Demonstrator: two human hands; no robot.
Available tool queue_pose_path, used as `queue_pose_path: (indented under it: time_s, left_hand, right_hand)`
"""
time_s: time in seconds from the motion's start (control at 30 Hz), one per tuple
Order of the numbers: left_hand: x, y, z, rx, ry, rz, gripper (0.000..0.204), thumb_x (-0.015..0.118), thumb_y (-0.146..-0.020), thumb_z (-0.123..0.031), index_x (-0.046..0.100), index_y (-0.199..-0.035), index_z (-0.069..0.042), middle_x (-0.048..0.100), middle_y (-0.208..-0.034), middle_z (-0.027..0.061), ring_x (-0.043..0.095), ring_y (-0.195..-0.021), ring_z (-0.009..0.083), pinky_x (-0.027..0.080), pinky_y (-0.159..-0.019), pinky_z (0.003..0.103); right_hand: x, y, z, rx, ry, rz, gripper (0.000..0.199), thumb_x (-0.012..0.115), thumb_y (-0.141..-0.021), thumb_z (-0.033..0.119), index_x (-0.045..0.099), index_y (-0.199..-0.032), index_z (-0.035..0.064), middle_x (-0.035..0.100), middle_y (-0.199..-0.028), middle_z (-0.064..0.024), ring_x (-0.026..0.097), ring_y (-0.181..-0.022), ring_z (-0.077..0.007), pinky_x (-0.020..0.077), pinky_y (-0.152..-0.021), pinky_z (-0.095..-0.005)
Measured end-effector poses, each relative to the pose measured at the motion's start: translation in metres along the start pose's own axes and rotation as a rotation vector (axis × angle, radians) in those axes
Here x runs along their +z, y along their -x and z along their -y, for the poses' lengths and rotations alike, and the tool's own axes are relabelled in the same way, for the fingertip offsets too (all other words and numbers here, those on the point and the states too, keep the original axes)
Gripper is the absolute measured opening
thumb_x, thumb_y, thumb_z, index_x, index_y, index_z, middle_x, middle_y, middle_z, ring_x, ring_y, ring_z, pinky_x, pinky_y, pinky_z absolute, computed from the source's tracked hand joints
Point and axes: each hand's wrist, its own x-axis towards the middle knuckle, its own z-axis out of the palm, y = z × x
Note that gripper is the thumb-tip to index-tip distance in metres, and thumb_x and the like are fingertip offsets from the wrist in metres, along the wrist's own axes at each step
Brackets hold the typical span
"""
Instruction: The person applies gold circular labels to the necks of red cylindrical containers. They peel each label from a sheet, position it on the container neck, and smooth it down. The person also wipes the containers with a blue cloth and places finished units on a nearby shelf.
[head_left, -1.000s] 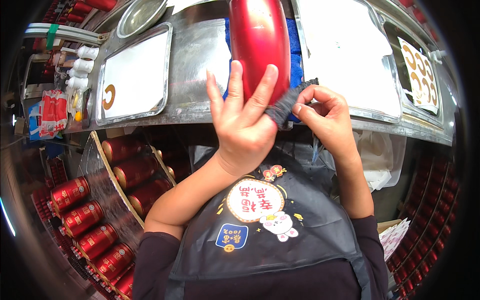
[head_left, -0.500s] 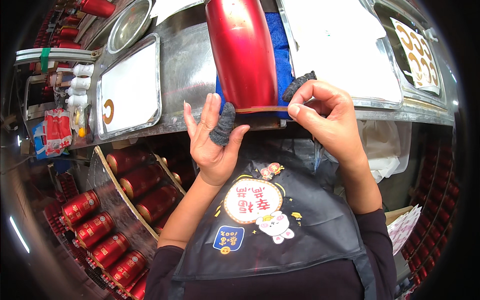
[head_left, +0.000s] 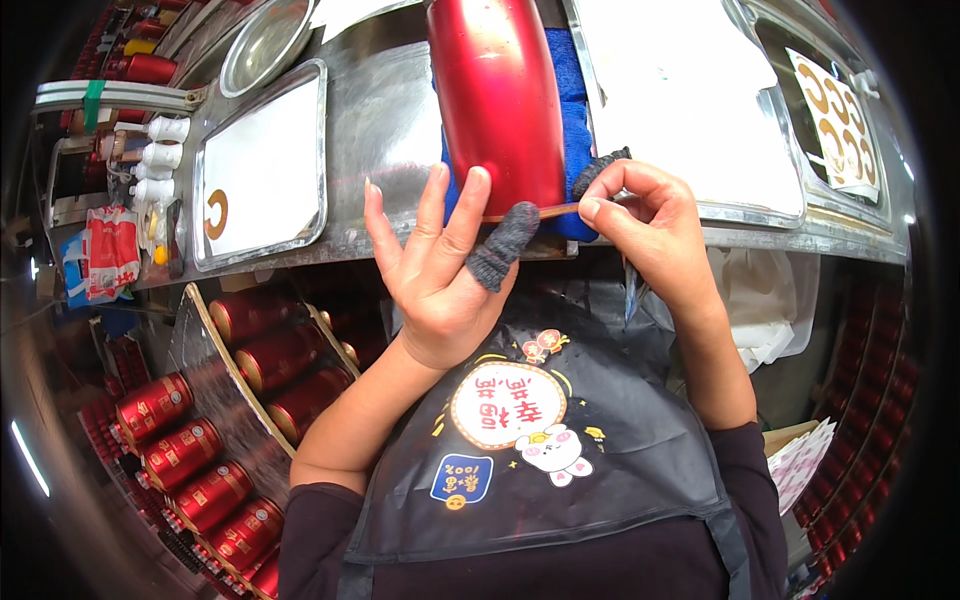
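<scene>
A glossy red bottle-shaped can (head_left: 498, 100) lies on a blue towel (head_left: 572, 130) on the metal bench, its near end toward me. Across that end runs a thin orange-brown strip (head_left: 558, 211). My right hand (head_left: 650, 225) pinches the strip's right end between thumb and forefinger; a dark grey finger sleeve shows on one of its fingers. Beneath that hand hangs a narrow, pointed bluish thing (head_left: 630, 290), its kind unclear. My left hand (head_left: 440, 270) has its fingers spread, the grey-sleeved forefinger lying against the strip. The left thumb is mostly hidden.
To the left, a tray (head_left: 322, 150) holds a white sheet with one gold C-shaped piece (head_left: 216, 214). Another white-covered tray (head_left: 690, 200) and a sheet of gold C shapes (head_left: 835, 120) are on the right. Red cans (head_left: 190, 450) stand in racks at lower left.
My left hand has moved right along the strip, its sleeved forefinger now nearer the right hand. The right hand has barely shifted and still pinches the strip.
</scene>
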Motion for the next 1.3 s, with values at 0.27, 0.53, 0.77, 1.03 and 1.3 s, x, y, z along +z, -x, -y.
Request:
queue_pose_path:
  time_s: [0.27,0.53,0.77,1.03,1.3]
  left_hand:
    - [0.012,-0.021,-0.007,-0.039,-0.065,-0.022,0.030,0.081,-0.071,-0.016,0.078,-0.101,-0.013,0.064,-0.137,0.0092,0.055,-0.131,0.0395,0.025,-0.111,0.070]
    - [0.015,0.011,0.004,-0.381,0.442,-0.126,0.054,0.085,-0.075,-0.009,0.067,-0.125,0.001,0.057,-0.142,0.0206,0.056,-0.131,0.0360,0.028,-0.115,0.060]
    - [0.011,0.042,0.004,-0.329,0.262,-0.016,0.046,0.083,-0.079,-0.008,0.067,-0.120,0.005,0.057,-0.141,0.0224,0.056,-0.131,0.0373,0.018,-0.117,0.063]
    - [0.011,0.033,0.005,-0.180,0.137,-0.010,0.040,0.082,-0.078,-0.005,0.070,-0.116,0.001,0.057,-0.141,0.0222,0.060,-0.126,0.0388,0.017,-0.115,0.067]
    - [0.007,0.004,-0.007,-0.053,0.034,-0.032,0.037,0.081,-0.077,-0.001,0.071,-0.113,-0.002,0.053,-0.146,0.0238,0.061,-0.125,0.0349,0.018,-0.115,0.064]
  right_hand:
    - [0.004,-0.003,-0.006,0.004,-0.002,0.007,0.006,0.070,-0.090,0.005,0.065,-0.087,0.0021,0.062,-0.084,0.0039,0.051,-0.069,0.0017,0.0379,-0.058,-0.0152]
    - [0.010,0.002,-0.005,-0.007,-0.025,-0.031,0.007,0.068,-0.091,0.004,0.063,-0.087,0.0011,0.060,-0.085,0.0043,0.048,-0.067,0.0020,0.0371,-0.058,-0.0154]
    - [0.046,0.004,-0.002,-0.292,0.398,-0.269,0.040,0.082,-0.081,0.021,0.051,-0.096,0.0018,0.046,-0.092,-0.0013,0.040,-0.067,-0.0045,0.0346,-0.055,-0.0220]
    - [0.048,-0.003,-0.009,-0.405,0.432,-0.316,0.042,0.082,-0.081,0.021,0.049,-0.097,0.0014,0.044,-0.093,-0.0036,0.040,-0.067,-0.0075,0.0354,-0.056,-0.0237]
    - [0.036,0.002,-0.010,-0.183,0.165,-0.185,0.026,0.073,-0.085,0.009,0.053,-0.100,0.0009,0.049,-0.094,-0.0046,0.042,-0.060,-0.0055,0.0358,-0.054,-0.0225]
